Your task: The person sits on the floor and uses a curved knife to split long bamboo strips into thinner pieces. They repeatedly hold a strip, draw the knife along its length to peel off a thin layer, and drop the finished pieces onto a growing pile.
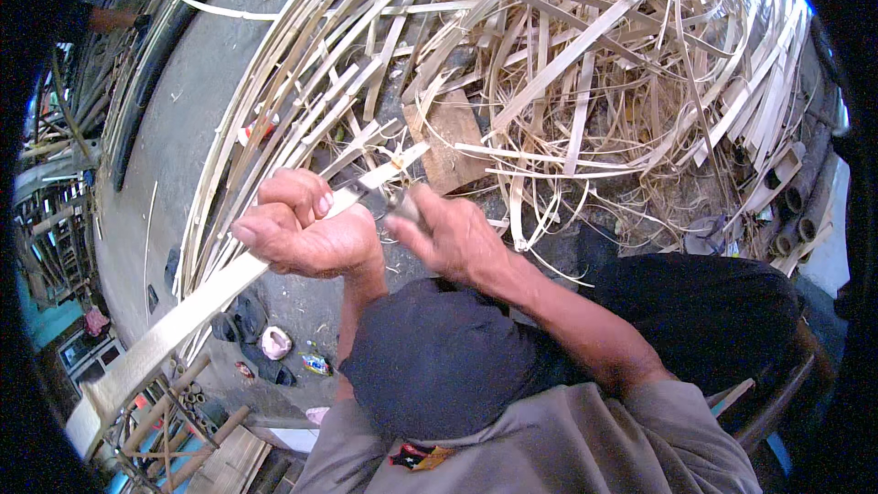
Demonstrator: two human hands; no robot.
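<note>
Bamboo strip (206, 297) — I see the left hand (311, 230) gripping it, the right hand (455, 234) clasping a motion-blurred knife (362, 190) — blade crossing it.

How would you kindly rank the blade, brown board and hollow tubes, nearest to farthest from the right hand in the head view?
1. Blade: in the right hand, toward its left side, blurred.
2. Brown board: on the floor, beyond the hand.
3. Hollow tubes: far right, near the picture's edge.
</note>
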